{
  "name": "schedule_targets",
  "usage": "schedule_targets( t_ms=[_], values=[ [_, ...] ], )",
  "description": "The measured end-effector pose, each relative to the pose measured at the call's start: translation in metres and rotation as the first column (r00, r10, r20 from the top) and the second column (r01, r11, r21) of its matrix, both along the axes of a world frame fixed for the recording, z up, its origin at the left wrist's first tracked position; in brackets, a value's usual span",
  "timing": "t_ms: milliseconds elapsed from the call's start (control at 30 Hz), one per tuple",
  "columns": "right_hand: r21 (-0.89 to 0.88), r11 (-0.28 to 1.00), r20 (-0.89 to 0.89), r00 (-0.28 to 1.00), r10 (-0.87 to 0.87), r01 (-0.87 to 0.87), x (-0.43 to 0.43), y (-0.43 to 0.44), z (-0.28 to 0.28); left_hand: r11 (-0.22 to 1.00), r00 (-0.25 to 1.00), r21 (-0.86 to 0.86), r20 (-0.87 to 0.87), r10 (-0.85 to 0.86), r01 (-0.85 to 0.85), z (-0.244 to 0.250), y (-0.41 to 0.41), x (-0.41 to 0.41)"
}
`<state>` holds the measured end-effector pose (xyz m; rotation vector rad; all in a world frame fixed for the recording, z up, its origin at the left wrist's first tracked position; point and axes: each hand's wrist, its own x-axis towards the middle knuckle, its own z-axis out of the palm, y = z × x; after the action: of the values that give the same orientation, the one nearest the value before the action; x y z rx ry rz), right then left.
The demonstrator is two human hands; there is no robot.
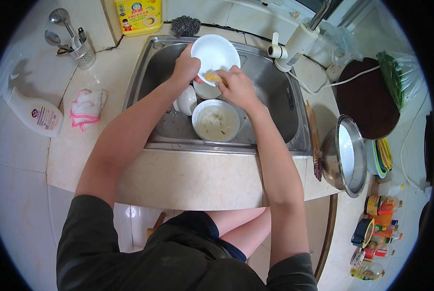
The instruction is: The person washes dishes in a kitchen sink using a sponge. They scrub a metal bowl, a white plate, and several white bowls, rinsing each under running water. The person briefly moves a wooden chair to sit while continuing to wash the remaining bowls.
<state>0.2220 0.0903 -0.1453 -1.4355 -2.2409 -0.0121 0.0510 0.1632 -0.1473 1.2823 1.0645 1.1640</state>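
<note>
Over the steel sink [271, 91], my left hand [187, 65] grips the left rim of a tilted white bowl [217, 54]. My right hand [237, 85] presses a yellow sponge [213, 76] against the bowl's lower inner side. Below them in the sink sits a white bowl of cloudy water [216, 120] with bits floating in it. Another white bowl [186, 101] lies tipped on its side to the left of it. Part of a further white dish [206, 91] shows under the held bowl, its rest hidden.
A steel scourer [185, 26] and yellow detergent jug [139, 17] stand behind the sink, with the faucet [293, 49] at back right. A cloth [88, 108] and spray bottle [35, 112] lie left. Chopsticks [314, 142] and a metal basin [333, 156] are right.
</note>
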Motion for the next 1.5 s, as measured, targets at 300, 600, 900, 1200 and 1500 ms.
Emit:
schedule_targets(
  t_ms=[300, 600, 900, 1200, 1500],
  values=[
    [0.309, 0.941, 0.262, 0.939, -0.222, 0.137, 0.03, 0.006, -0.002, 0.979, 0.967, -0.065, -0.158, -0.199, 0.191, 0.006, -0.001, 0.003],
    [0.01, 0.998, -0.079, 0.995, -0.065, 0.066, 0.034, 0.009, -0.012, 0.99, 0.989, -0.07, -0.076, -0.126, 0.121, 0.0, 0.005, -0.004],
    [0.09, 0.993, 0.156, 0.986, 0.059, -0.073, 0.012, -0.003, 0.002, 0.95, 0.968, -0.186, 0.065, -0.243, 0.251, -0.003, 0.02, -0.018],
    [0.13, 0.991, 0.322, 0.945, -0.057, 0.016, -0.018, -0.006, 0.005, 0.955, 0.975, -0.196, 0.019, -0.222, 0.221, 0.012, -0.017, 0.012],
    [0.038, 0.984, 0.072, 0.983, 0.169, -0.172, 0.007, 0.0, 0.002, 0.968, 0.968, -0.028, -0.024, -0.251, 0.25, 0.005, -0.008, 0.005]
  ],
)
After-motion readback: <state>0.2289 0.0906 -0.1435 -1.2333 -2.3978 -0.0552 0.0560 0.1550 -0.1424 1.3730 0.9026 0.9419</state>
